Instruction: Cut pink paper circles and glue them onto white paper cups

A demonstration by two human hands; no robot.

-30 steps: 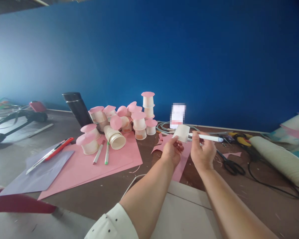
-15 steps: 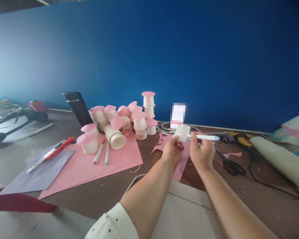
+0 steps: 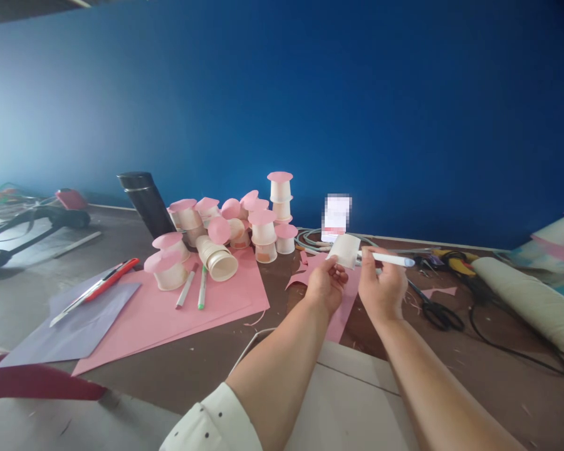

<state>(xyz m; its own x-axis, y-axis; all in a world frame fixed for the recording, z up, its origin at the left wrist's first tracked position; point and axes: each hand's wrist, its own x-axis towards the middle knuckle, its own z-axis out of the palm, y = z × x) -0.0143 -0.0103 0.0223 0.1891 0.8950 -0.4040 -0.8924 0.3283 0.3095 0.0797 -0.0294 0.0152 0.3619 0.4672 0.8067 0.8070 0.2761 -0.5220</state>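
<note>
My left hand [image 3: 328, 285] is closed on a small white paper cup [image 3: 345, 252], which it holds tilted above the table. In my right hand [image 3: 380, 288] is a white marker [image 3: 388, 258], its writing end pointing left toward the cup; whether the tip touches the cup I cannot tell. Beneath both hands lies a strip of pink paper [image 3: 344, 313] with cut scraps. To the left stand several paper cups with pink discs on top, one tall stack [image 3: 281, 194] among them. A nested stack of cups [image 3: 220, 262] lies on its side.
Pink sheets [image 3: 220, 307] carry two markers [image 3: 202, 289]. A red utility knife [image 3: 106, 282] rests on purple paper [image 3: 94, 319]. Behind are a black flask [image 3: 148, 203] and a lit phone [image 3: 337, 216]. Black scissors [image 3: 439, 313], a cable and a pale roll [image 3: 531, 304] lie right.
The marker has shifted slightly right, and its tip end sits a little farther from the cup's middle. The cup has turned slightly; my left hand keeps its place.
</note>
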